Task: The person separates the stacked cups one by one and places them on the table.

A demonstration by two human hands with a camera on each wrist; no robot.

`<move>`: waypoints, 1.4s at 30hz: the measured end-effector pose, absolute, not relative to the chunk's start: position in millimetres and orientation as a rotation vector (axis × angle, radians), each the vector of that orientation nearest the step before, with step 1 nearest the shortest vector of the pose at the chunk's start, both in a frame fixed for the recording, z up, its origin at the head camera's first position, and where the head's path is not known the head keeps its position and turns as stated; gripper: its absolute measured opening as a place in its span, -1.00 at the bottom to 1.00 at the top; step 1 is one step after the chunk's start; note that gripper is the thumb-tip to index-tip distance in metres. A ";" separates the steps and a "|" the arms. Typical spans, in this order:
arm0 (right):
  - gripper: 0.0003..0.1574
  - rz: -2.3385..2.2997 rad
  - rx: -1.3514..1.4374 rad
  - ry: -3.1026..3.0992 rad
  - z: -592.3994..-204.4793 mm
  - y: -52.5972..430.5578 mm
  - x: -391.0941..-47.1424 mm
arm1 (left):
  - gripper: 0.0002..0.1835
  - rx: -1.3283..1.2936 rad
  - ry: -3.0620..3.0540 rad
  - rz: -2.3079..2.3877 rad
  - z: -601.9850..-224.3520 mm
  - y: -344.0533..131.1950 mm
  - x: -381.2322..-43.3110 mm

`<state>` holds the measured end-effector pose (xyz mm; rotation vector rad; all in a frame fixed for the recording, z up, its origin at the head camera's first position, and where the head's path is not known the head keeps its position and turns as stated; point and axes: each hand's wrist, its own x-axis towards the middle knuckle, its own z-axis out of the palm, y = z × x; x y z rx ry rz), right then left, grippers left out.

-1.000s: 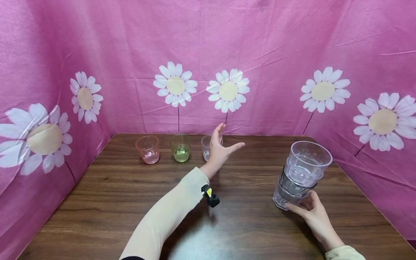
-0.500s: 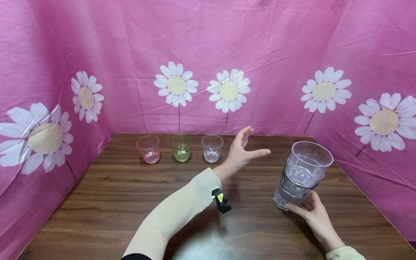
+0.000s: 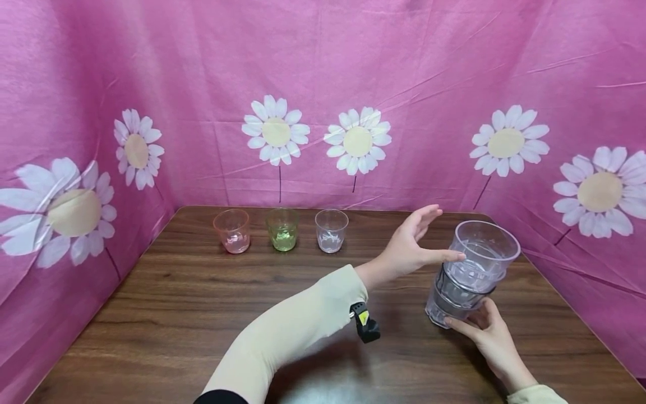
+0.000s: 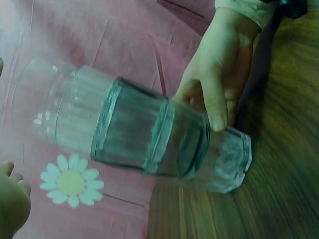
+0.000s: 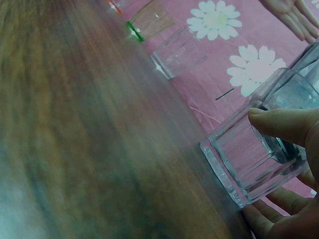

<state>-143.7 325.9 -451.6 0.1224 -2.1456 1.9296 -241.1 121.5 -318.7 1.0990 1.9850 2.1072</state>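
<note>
Upright cup stack [image 3: 469,276] at right, smoky grey between clear, exact count unclear

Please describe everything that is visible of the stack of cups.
The stack of cups is transparent, like plastic or glass: clear at both ends, a smoky grey cup between. Round rims face up; the bottom looks faceted. It is on or just above the table, right side. The right hand grips it low; whether the left hand touches it, I cannot tell.

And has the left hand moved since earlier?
Yes: in the head view, the left hand moved right, from the single clear cup toward the cup stack.
</note>
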 end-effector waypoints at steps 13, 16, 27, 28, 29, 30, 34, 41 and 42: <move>-0.25 1.952 0.116 -2.119 -452.3 326.2 -144.4 | -0.03 1.169 2.099 1.956 -315.2 141.7 -224.1; -0.24 1.959 0.133 -2.103 -453.1 326.4 -144.3 | -0.04 1.123 2.075 1.975 -315.6 144.8 -222.8; -0.27 1.954 0.148 -2.115 -453.1 325.9 -143.4 | -0.05 1.032 2.203 1.927 -323.9 155.3 -224.8; -0.27 1.952 0.149 -2.118 -453.2 326.0 -143.2 | -0.05 1.040 2.214 1.921 -324.3 155.8 -225.4; -0.27 1.951 0.152 -2.120 -453.2 326.0 -143.0 | -0.06 1.045 2.228 1.913 -324.6 156.1 -225.7; -0.27 1.950 0.155 -2.119 -453.2 326.1 -142.9 | -0.07 1.050 2.239 1.906 -324.8 156.2 -226.0; -0.29 1.944 0.152 -2.119 -453.4 326.3 -142.7 | -0.09 1.092 2.256 1.894 -325.4 157.0 -226.8; -0.29 1.941 0.123 -2.131 -451.7 326.2 -142.2 | -0.10 1.115 2.274 1.921 -325.8 159.4 -226.3; -0.29 1.943 0.121 -2.129 -451.6 326.0 -142.5 | -0.10 1.116 2.279 1.924 -325.7 159.6 -226.2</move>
